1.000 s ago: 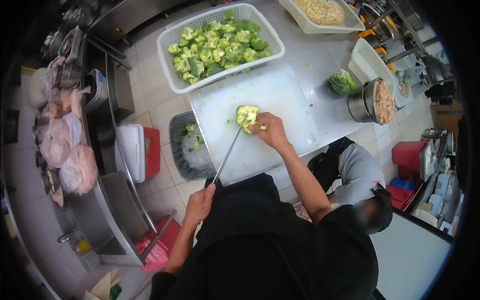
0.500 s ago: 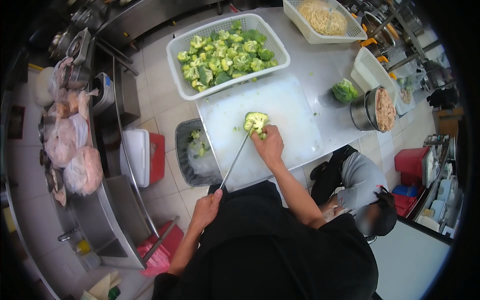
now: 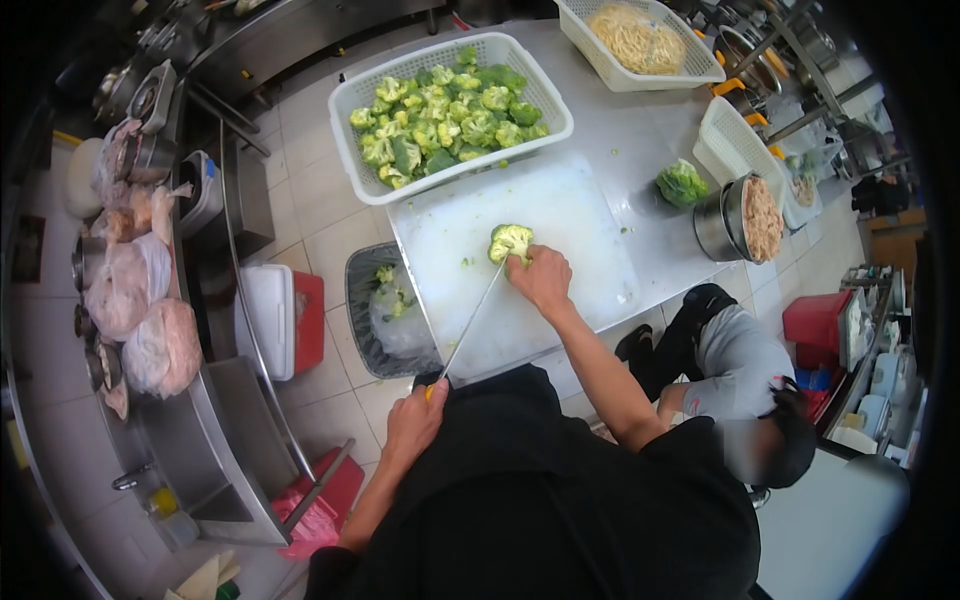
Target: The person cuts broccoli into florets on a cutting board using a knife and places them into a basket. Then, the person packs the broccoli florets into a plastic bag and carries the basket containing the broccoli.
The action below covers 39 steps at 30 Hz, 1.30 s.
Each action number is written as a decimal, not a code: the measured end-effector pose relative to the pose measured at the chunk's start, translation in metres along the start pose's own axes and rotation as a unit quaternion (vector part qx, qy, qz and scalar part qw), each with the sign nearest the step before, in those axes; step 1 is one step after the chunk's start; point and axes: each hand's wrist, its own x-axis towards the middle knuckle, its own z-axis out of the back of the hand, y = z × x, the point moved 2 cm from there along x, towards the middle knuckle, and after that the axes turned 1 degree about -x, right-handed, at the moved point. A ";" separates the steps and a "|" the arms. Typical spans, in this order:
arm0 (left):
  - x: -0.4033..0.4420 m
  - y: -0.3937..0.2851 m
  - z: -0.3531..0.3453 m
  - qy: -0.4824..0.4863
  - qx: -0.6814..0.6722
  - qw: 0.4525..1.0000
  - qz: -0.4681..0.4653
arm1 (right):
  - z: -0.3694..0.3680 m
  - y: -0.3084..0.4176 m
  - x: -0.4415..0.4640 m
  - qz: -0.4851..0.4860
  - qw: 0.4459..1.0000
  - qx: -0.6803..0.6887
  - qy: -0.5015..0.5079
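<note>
My left hand (image 3: 414, 424) is wrapped round the yellow handle of a long thin knife (image 3: 471, 332). Its blade slants up and right across a white cutting board (image 3: 590, 215), the tip at the lower edge of a broccoli piece (image 3: 510, 241). My right hand (image 3: 541, 278) is closed on the stem end of that broccoli, fingers bent and partly hiding it. Small green scraps lie on the board. Just beyond it stands a white perforated basket (image 3: 338, 123) filled with cut broccoli florets (image 3: 445, 118).
Right on the steel table (image 3: 640, 135) are a green broccoli head (image 3: 681, 184), a metal pot (image 3: 716, 222) of pale food and a basket of noodles (image 3: 635, 40). A lined bin (image 3: 353, 300) stands left of the board. Another person (image 3: 745, 360) crouches at right.
The knife tip has shifted from the broccoli's face down to its lower edge. My right hand has turned slightly, with its fingers drawn in at the stem. The view has shifted a little.
</note>
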 end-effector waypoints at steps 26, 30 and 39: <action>0.014 0.007 0.001 0.009 -0.078 0.995 0.059 | 0.080 0.087 0.122 0.257 0.924 0.200 0.200; 0.011 -0.004 0.010 0.005 -0.077 0.996 0.053 | 0.026 -0.002 0.063 0.276 0.932 0.155 0.176; 0.023 -0.039 0.020 0.015 -0.063 0.998 0.014 | -0.012 -0.020 0.016 0.188 0.931 0.309 -0.046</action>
